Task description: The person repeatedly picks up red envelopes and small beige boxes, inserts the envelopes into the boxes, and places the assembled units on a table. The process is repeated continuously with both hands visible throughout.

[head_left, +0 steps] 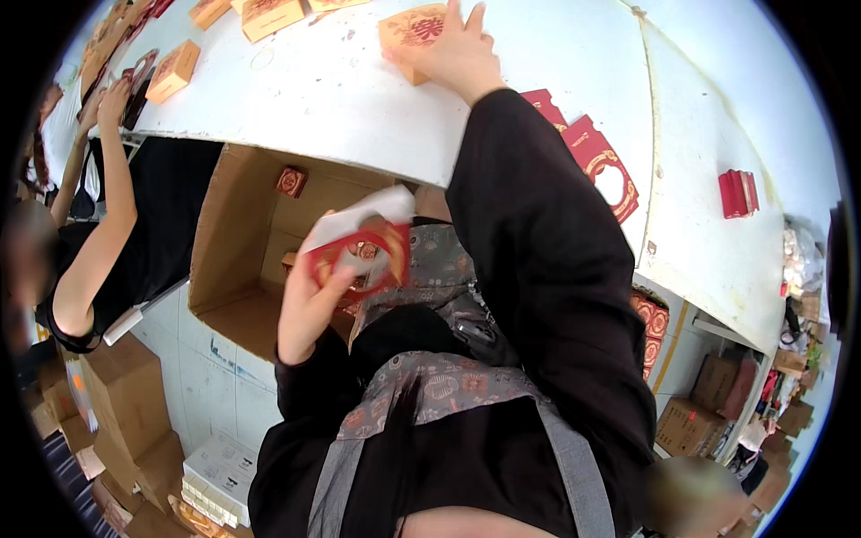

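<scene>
Co-worker (106, 220): at 9 to 10 o'clock; bare arms reach to the desk (323, 103); what those hands work on is too small to tell.
Brown cartons (130, 386): stacked at 8 o'clock, on the floor side.
Lone yellow box (172, 72): on the desk at 10 o'clock, more yellow boxes (271, 18) toward 11.
White packs (220, 471): piled low, between 7 and 8 o'clock.
Open carton (224, 242): below the desk's near edge at 9 o'clock; small red box (291, 182) inside, toward its far side.
Left hand (309, 305): 8 o'clock of centre, in front of the open carton; fingers pinch a card sleeve, thumb on its face.
Card sleeve (400, 260): red and white, round window, tilted, blurred; held clear of the desk.
Printed yellow box (404, 34): on the desk, just short of 12 o'clock, red design on top.
Right hand (462, 58): 12 o'clock; fingers spread over the printed yellow box, touching it; cannot tell whether they grip.
Red cards (592, 148): flat on the desk, overlapping, 2 o'clock.
Patterned red boxes (652, 332): between 3 and 4 o'clock, partly behind the right sleeve.
Red stack (738, 194): on the desk, between 2 and 3 o'clock.
</scene>
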A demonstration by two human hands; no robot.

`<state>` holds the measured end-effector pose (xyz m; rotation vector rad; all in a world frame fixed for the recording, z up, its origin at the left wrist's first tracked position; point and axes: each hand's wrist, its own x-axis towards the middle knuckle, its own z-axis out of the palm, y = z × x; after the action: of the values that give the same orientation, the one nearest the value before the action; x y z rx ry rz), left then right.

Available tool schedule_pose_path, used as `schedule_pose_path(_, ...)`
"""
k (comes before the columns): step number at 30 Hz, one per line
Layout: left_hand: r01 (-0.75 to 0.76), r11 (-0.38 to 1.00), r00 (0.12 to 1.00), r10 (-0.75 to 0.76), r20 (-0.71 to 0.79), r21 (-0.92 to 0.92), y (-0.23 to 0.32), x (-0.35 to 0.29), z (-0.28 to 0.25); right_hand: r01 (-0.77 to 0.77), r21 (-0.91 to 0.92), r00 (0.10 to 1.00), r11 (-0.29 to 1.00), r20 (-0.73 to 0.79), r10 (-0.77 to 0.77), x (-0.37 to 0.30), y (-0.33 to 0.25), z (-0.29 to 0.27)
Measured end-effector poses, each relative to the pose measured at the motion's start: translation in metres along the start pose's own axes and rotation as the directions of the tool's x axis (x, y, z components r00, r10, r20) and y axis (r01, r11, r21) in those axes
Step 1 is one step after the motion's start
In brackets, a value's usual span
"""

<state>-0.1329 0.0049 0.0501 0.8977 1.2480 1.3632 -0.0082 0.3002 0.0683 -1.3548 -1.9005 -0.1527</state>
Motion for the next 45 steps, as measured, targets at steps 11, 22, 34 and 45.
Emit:
schedule_pose_path(11,0.134,0.981,0.976,-0.106,0.190,-0.143,-0.023,0.003,0.011,0.524,0.441,0.525,0.729,0.507,-0.684,-0.071,0.006,-0.188)
schedule_pose_path(22,0.590,0.726,0.771,-0.377,0.513,-0.354,-0.061,-0.003,0.109,-0.191,0.596,0.892,0.780,0.437,-0.116,-0.162,0.066,-0.208)
schedule_pose_path(34,0.560,0.809,0.759,-0.414,0.502,-0.180,-0.066,-0.032,0.138,-0.698,0.712,0.680,-0.082,0.694,0.236,-0.249,0.088,-0.223)
schedule_pose_path(45,0.613,0.749,0.756,-0.464,0.461,-0.251,-0.079,-0.040,0.130,-0.749,0.661,0.627,-0.037,0.726,0.283,-0.278,0.106,-0.202)
